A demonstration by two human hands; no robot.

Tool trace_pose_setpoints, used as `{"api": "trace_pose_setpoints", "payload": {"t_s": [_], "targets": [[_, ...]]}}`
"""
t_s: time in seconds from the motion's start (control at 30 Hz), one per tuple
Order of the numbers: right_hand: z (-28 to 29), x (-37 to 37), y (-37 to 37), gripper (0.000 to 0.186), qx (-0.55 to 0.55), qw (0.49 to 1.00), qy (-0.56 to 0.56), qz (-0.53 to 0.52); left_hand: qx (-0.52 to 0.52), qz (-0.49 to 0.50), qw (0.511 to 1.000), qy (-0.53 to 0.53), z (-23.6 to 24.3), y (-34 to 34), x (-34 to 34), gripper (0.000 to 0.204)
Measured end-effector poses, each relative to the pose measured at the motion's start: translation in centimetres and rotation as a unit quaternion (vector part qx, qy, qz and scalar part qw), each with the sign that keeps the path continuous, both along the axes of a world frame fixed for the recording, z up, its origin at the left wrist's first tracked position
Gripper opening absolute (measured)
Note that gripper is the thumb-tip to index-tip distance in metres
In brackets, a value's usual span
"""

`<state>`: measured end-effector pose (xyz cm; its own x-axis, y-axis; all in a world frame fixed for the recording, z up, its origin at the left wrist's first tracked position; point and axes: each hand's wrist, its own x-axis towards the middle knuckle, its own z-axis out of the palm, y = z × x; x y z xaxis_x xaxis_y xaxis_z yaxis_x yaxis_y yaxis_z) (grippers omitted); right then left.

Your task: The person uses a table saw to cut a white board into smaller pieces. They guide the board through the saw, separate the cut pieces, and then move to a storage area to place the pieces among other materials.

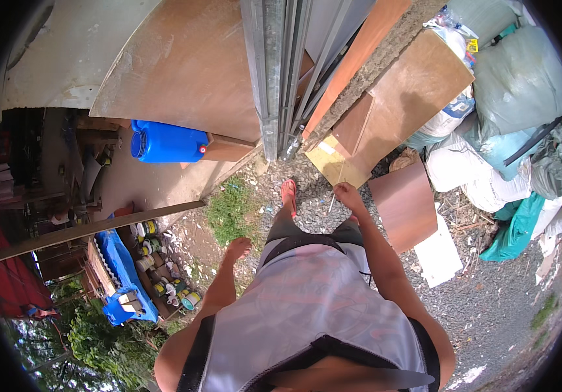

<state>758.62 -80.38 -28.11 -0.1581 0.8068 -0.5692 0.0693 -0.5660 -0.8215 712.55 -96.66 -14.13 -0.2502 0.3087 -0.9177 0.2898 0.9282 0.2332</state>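
Note:
My right hand (345, 193) is closed around a thin pale stick (341, 171), which pokes out above and below the fingers. Behind that hand lies a yellowish board (338, 171) on the gravel. A brown sheet of board (406, 204) rests on the ground just to its right. My left hand (238, 248) hangs beside my left thigh, its fingers loosely curled and slightly apart, with nothing visible in it. Below it is bare dirt beside a patch of grass (232, 210).
Tall metal channels (269, 78) and wooden panels (183, 59) stand ahead. A blue plastic jerrycan (170, 142) sits at the left, above paint cans (145, 247) and a wooden beam (98, 230). Filled sacks (523, 78) pile up at right; a white board (439, 255) lies near them.

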Motion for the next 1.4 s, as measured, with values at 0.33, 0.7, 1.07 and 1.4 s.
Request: {"api": "trace_pose_setpoints", "payload": {"t_s": [0.33,0.7,1.07,1.4], "targets": [[6.9,-5.6,19.4,0.059,-0.036,0.981,-0.029,-0.19,0.374,-0.173,0.911,-0.004,-11.4,34.8,-7.4,0.043],[13.4,-13.0,46.0,0.065,0.151,0.899,0.184,-0.367,0.514,-0.097,0.85,-0.066,-5.9,58.3,5.4,0.072],[11.9,-12.5,44.7,0.059,0.102,0.866,0.233,-0.43,0.543,-0.121,0.83,0.03,-5.7,53.1,7.7,0.057],[13.6,-14.1,37.7,0.066,0.177,0.833,0.214,-0.478,0.577,-0.169,0.799,0.019,-9.2,51.3,7.2,0.057]]}}
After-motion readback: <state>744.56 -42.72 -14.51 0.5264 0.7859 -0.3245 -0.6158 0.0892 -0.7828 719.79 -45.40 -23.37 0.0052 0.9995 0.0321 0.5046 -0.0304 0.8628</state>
